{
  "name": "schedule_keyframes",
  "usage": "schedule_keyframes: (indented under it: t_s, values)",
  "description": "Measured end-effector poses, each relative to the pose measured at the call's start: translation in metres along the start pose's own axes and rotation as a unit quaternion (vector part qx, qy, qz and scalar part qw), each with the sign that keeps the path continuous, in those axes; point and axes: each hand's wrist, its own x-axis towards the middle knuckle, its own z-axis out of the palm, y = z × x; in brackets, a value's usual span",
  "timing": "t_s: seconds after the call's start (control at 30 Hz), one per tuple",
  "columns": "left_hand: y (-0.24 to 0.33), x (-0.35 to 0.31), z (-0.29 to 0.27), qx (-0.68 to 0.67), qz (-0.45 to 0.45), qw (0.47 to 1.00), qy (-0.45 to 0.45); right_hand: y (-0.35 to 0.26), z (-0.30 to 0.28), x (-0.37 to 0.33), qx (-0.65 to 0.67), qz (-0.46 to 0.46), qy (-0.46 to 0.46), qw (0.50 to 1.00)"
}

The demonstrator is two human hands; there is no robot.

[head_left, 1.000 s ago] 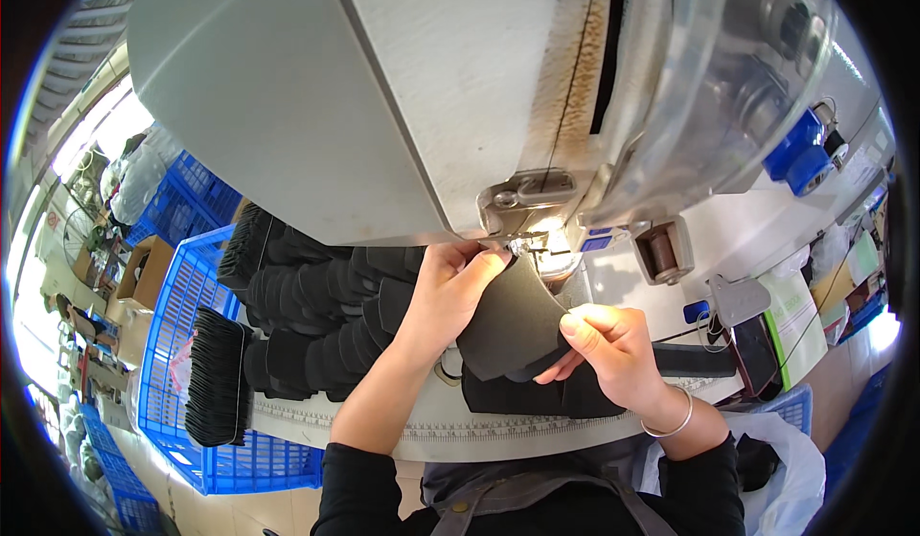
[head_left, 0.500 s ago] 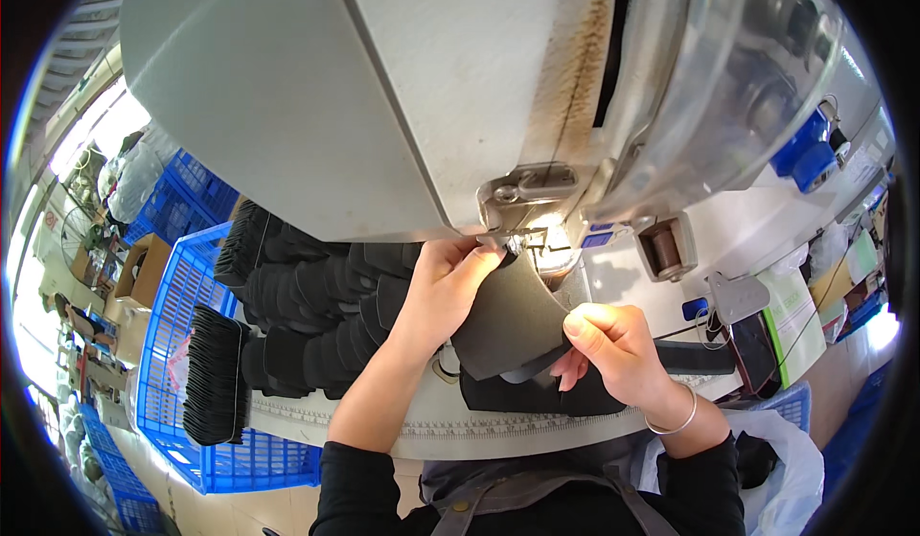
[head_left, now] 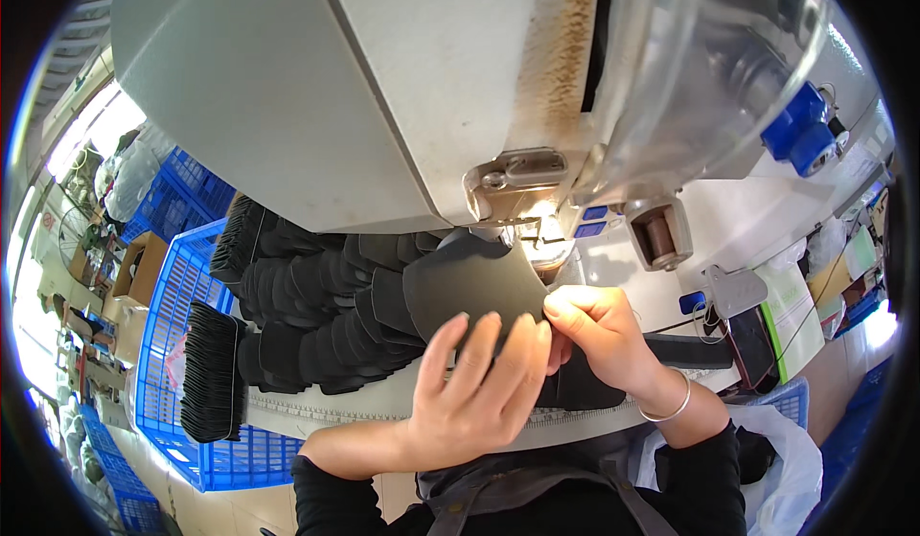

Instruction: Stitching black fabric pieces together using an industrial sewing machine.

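A dark grey, curved piece of fabric (head_left: pixel 468 287) lies under the needle area of a sewing machine (head_left: pixel 402 86), its far edge by the lit presser foot. My right hand (head_left: pixel 606 340) pinches the piece's right corner between thumb and fingers. In front of the piece, my left hand (head_left: pixel 479 392) is open, its fingers stretched out and overlapping the near edge in the picture. Whether those fingertips touch the fabric, I cannot tell. More black pieces (head_left: pixel 326 354) lie in overlapping rows on the left, running up to this one. Another dark piece (head_left: pixel 585 387) lies below my right hand.
A blue plastic crate (head_left: pixel 182 277) stands left of the table, with stacked black pieces (head_left: pixel 213 373) at its side. A thread spool (head_left: pixel 659 236) sits right of the needle. A ruler strip (head_left: pixel 287 410) follows the table's front edge. A white plastic bag (head_left: pixel 791 469) hangs at right.
My left hand has let go of the fabric by the needle and come back toward me, its fingers opening. The piece has shifted left; my right hand still pinches its corner.
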Motion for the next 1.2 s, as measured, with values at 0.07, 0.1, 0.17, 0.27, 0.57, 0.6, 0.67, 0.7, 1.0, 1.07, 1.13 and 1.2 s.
schedule_keyframes:
  t_s: [0.07,0.1,0.17,0.27,0.57,0.6,0.67,0.7,1.0,1.07,1.13,1.2]
  values:
    - [-0.005,0.006,0.004,0.025,-0.018,0.999,0.008,-0.002,0.001,0.005,0.018,0.006,0.0,1.0]
    - [-0.008,0.006,0.006,0.025,-0.017,0.999,0.009,-0.004,0.001,0.008,0.006,0.017,-0.009,1.0]
    - [-0.013,0.004,0.013,-0.015,-0.022,0.999,0.029,-0.007,0.001,0.012,-0.005,0.026,-0.019,0.999]
    - [-0.022,0.007,0.016,-0.024,-0.01,0.999,0.038,-0.007,0.002,0.014,0.003,0.046,-0.016,0.999]
    - [-0.054,0.01,0.038,-0.078,-0.004,0.992,0.103,-0.007,-0.007,-0.006,-0.088,0.043,-0.008,0.995]
    - [-0.056,0.012,0.039,-0.094,-0.011,0.99,0.107,-0.004,-0.009,-0.01,-0.091,0.04,-0.002,0.995]
    - [-0.063,0.01,0.048,-0.116,-0.011,0.987,0.115,0.0,-0.013,-0.016,-0.093,0.025,0.001,0.995]
    - [-0.067,0.01,0.052,-0.137,-0.011,0.983,0.124,0.002,-0.014,-0.018,-0.095,0.01,0.003,0.995]
    - [-0.075,0.013,0.062,-0.205,-0.048,0.967,0.143,0.007,-0.023,-0.037,-0.088,0.003,0.022,0.996]
    - [-0.073,0.014,0.063,-0.204,-0.05,0.969,0.133,0.01,-0.026,-0.04,-0.101,-0.006,0.031,0.994]
    - [-0.073,0.015,0.064,-0.203,-0.046,0.968,0.14,0.012,-0.028,-0.042,-0.114,-0.015,0.04,0.993]
    - [-0.071,0.015,0.062,-0.202,-0.041,0.967,0.148,0.013,-0.028,-0.044,-0.109,-0.012,0.039,0.993]
